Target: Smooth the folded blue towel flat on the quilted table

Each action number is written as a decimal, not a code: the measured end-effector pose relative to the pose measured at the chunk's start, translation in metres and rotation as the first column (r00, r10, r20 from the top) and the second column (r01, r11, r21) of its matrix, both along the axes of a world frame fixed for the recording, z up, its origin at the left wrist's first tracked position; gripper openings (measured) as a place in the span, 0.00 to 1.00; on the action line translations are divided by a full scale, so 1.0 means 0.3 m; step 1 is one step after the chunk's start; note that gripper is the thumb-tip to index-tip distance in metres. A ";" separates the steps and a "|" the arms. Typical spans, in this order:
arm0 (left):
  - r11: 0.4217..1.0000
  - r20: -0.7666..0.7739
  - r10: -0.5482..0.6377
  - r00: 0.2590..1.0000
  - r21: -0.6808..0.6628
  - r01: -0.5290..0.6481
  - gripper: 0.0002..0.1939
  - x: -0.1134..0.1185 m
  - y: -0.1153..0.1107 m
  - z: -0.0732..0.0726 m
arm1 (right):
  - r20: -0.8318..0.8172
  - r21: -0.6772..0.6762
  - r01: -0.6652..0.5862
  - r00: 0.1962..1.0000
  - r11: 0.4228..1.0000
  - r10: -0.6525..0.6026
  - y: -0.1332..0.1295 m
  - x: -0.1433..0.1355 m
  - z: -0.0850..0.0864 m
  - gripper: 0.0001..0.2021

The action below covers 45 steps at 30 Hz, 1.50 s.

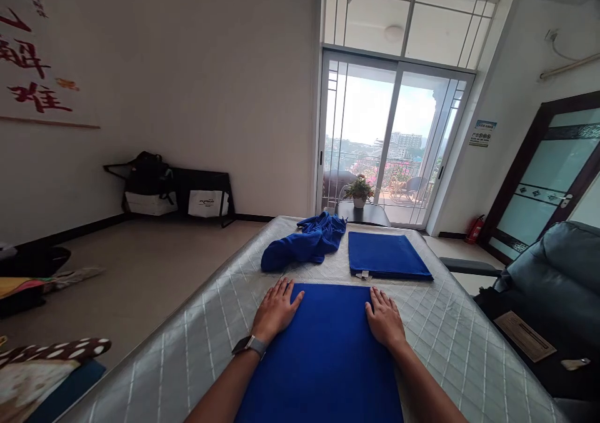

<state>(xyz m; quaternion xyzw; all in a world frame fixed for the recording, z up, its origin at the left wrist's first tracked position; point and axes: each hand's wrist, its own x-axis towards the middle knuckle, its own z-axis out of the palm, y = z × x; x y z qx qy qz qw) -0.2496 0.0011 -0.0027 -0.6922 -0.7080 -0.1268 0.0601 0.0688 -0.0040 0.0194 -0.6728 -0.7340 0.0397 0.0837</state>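
Note:
A smooth blue cloth [330, 354] lies flat on the silver quilted mattress [187, 342], running down past the bottom edge of the view. My left hand [275, 308] rests on its far left corner, palm down with fingers spread; a watch is on that wrist. At the far right corner my right hand [385, 315] lies flat in the same way, thumb apart from the fingers. Beyond the hands are a crumpled blue cloth [309, 243] on the left and a neatly folded blue cloth [389, 255] with a white tag on the right.
Behind the mattress a potted plant [359, 190] stands on a small table [375, 215] before the glass door. A dark chair [567, 285] is at the right. Patterned fabric [51, 373] lies at the lower left. Bags [206, 203] stand by the wall.

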 end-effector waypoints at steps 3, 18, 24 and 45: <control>1.000 0.002 0.007 1.000 -0.015 -0.007 0.37 0.004 0.000 0.000 | -0.016 0.000 0.000 1.000 1.000 0.000 -0.002 0.001 0.004 0.30; 0.960 0.092 -0.280 0.956 0.046 0.277 0.38 0.448 -0.017 0.039 | -0.061 0.028 -0.006 0.998 1.000 0.008 -0.006 0.007 0.000 0.31; 0.889 0.168 -0.456 0.874 0.122 0.441 0.33 0.743 -0.015 0.025 | 0.028 0.015 -0.119 0.993 0.993 0.118 -0.006 0.034 -0.020 0.31; 0.998 -0.004 -0.062 0.998 0.010 0.062 0.34 0.029 -0.008 -0.033 | -0.020 -0.003 0.001 1.000 1.000 -0.001 0.008 0.006 -0.009 0.30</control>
